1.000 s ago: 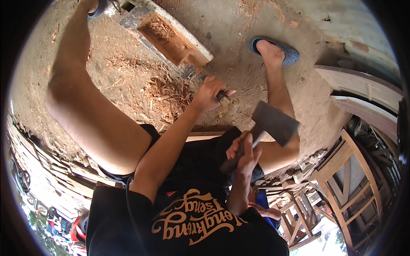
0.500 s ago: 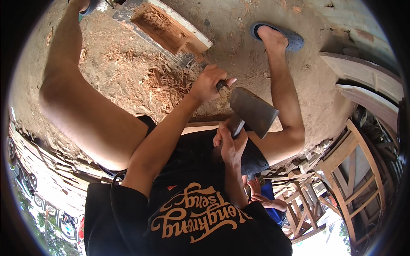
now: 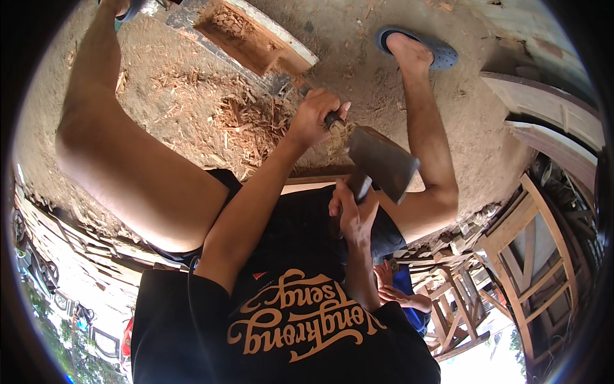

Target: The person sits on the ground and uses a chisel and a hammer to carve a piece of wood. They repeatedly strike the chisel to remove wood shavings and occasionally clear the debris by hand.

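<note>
Gripped in my left hand (image 3: 314,117), a chisel (image 3: 333,121) points up toward a hollowed wooden block (image 3: 300,52) with a pale rim and chips in its cavity. My right hand (image 3: 352,208) is wrapped round the handle of a mallet with a large dark rectangular head (image 3: 382,166). That head is just below and right of the chisel's handle end, slightly blurred; whether they touch I cannot tell. The chisel's tip is at the block's near end.
My bare legs flank a dirt floor with wood shavings (image 3: 249,125). Pale boards (image 3: 543,109) lie at upper right, with wooden chair frames (image 3: 524,269) below. A person in blue (image 3: 416,320) sits behind at lower right. A pile of planks runs along the lower left.
The mallet head has moved left, closer to the chisel's handle. My left hand, the block and the floor sit higher in the picture, as the view has shifted.
</note>
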Demonstrator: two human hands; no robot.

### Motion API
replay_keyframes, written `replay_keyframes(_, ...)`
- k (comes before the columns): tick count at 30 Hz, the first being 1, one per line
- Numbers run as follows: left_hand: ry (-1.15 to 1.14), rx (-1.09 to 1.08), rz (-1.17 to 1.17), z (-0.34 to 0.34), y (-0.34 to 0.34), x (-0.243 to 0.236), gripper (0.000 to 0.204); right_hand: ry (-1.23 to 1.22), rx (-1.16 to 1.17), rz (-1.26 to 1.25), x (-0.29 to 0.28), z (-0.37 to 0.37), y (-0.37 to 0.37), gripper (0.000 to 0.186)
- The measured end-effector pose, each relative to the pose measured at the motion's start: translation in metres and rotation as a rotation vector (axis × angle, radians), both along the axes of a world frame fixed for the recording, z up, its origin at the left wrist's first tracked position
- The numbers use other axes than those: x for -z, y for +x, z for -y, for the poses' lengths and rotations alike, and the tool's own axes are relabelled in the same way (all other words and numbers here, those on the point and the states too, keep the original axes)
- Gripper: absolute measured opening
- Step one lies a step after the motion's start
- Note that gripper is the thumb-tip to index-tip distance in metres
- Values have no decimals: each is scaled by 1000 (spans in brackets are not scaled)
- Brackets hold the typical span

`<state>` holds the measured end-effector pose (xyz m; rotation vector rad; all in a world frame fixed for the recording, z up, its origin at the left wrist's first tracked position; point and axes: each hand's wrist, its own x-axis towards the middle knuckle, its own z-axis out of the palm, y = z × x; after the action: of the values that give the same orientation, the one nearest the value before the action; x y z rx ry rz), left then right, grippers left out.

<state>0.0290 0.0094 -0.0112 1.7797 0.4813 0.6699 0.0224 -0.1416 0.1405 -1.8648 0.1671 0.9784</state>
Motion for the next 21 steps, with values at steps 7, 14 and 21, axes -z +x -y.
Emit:
replay_keyframes(7,6,8,-32,-4,0,2,34,456,240,328,-12,-15,-13,4)
replay_keyframes(14,20,41,-18,-15,-1,4,25,313,309,65,29,-19,-20,7)
replay_keyframes(21,3,-26,-7,-8,-2,12,19,191,231,-59,28,-24,-17,9)
